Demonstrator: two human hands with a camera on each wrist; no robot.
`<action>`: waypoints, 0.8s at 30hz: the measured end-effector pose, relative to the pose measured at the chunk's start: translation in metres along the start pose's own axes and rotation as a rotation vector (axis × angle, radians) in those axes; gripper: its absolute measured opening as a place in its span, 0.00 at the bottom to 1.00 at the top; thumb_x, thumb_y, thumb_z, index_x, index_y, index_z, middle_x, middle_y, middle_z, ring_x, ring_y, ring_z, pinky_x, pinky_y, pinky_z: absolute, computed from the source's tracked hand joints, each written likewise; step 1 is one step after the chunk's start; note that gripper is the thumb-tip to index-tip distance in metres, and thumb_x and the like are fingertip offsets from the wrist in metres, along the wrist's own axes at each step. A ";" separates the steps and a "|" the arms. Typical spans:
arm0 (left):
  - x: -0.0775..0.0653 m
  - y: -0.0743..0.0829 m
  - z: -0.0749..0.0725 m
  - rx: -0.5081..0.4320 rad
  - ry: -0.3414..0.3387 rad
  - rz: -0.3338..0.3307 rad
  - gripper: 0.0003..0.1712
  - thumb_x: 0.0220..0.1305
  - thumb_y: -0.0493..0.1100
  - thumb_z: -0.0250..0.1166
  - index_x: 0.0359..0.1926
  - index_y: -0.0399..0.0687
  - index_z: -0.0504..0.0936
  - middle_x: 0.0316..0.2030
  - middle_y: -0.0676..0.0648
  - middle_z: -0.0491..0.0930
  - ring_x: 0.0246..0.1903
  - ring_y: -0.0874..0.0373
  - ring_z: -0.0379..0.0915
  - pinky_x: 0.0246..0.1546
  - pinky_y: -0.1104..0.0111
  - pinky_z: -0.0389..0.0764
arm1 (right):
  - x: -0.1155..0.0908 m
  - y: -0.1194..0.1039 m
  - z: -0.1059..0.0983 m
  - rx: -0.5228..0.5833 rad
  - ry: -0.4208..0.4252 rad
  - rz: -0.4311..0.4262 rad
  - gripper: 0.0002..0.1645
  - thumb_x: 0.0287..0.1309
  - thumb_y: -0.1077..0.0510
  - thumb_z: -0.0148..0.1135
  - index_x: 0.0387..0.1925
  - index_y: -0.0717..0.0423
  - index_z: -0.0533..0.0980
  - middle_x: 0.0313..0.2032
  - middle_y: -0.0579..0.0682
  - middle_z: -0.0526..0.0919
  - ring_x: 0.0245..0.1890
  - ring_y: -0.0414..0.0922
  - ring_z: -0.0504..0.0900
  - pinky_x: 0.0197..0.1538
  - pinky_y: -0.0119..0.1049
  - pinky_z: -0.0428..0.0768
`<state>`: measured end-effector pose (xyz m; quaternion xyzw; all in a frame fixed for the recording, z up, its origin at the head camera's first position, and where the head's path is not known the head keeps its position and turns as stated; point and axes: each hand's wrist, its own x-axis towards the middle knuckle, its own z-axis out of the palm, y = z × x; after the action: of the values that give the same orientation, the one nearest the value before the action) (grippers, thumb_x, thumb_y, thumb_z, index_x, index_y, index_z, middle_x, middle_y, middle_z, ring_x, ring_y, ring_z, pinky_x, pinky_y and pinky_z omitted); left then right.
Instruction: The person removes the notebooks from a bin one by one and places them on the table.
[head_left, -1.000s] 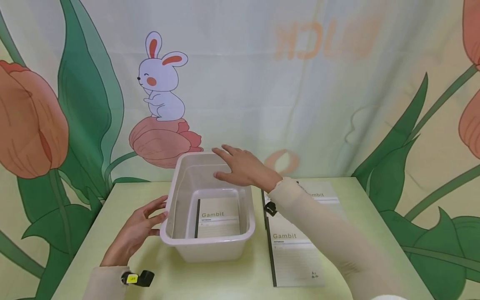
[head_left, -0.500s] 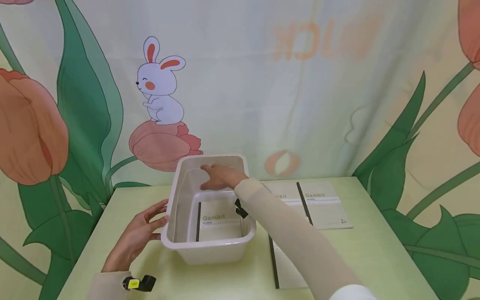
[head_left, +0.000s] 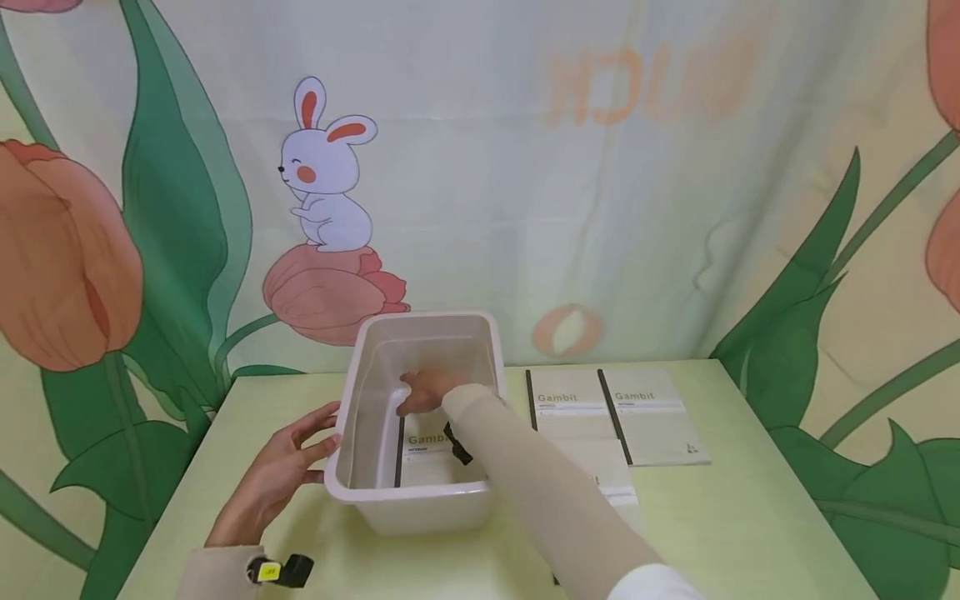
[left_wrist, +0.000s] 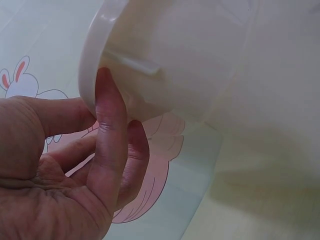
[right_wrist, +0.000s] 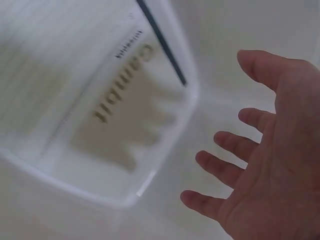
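A pale plastic bin [head_left: 408, 493] stands on the table with a Gambit notebook [head_left: 427, 462] lying flat on its floor. My left hand [head_left: 281, 467] holds the bin's left rim, its thumb and fingertips bent against the lip; the left wrist view shows the thumb [left_wrist: 111, 130] just under it. Inside the bin, my right hand [head_left: 426, 392] reaches down over the notebook's far end. Its fingers are spread and hold nothing in the right wrist view, and they cast a shadow on the notebook's cover [right_wrist: 100, 95]. The right sleeve hides part of the notebook.
To the bin's right lie several more Gambit notebooks: one at the back [head_left: 562, 400], one farther right [head_left: 660, 417], and one in front [head_left: 611, 475] partly under the right sleeve. A printed curtain [head_left: 465, 167] hangs behind the table [head_left: 750, 517].
My right hand has moved left and down from above the bin's far right rim into the bin. The left hand has stayed at the rim, and the notebooks lie as before.
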<state>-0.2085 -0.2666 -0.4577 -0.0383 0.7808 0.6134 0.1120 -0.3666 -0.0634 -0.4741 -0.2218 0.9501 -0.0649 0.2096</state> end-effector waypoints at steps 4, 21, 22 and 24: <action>0.000 -0.001 0.002 -0.001 -0.007 -0.010 0.36 0.71 0.45 0.59 0.76 0.53 0.56 0.72 0.38 0.58 0.58 0.47 0.72 0.45 0.60 0.85 | 0.004 0.003 0.018 0.039 -0.077 0.065 0.45 0.57 0.33 0.60 0.74 0.31 0.57 0.72 0.41 0.65 0.73 0.44 0.62 0.71 0.51 0.65; 0.000 0.002 0.002 -0.009 0.006 -0.013 0.37 0.71 0.46 0.60 0.76 0.55 0.57 0.72 0.38 0.58 0.60 0.45 0.71 0.45 0.60 0.85 | 0.021 0.004 0.033 0.188 -0.177 0.264 0.47 0.43 0.34 0.71 0.67 0.14 0.62 0.74 0.34 0.60 0.71 0.42 0.61 0.70 0.52 0.65; 0.000 0.001 0.002 -0.012 0.006 -0.012 0.37 0.71 0.46 0.60 0.76 0.55 0.57 0.72 0.38 0.58 0.60 0.45 0.71 0.45 0.60 0.85 | 0.022 0.005 0.033 0.191 -0.170 0.266 0.47 0.42 0.34 0.72 0.67 0.15 0.63 0.73 0.34 0.61 0.71 0.41 0.62 0.69 0.51 0.66; 0.000 0.001 0.001 -0.015 0.006 -0.009 0.36 0.71 0.46 0.59 0.76 0.55 0.57 0.72 0.38 0.58 0.59 0.46 0.71 0.44 0.60 0.85 | 0.022 0.005 0.033 0.190 -0.162 0.265 0.47 0.41 0.34 0.73 0.66 0.16 0.64 0.72 0.34 0.63 0.70 0.41 0.64 0.69 0.50 0.67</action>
<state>-0.2087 -0.2650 -0.4570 -0.0445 0.7765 0.6184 0.1121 -0.3726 -0.0702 -0.5127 -0.0785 0.9406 -0.1084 0.3120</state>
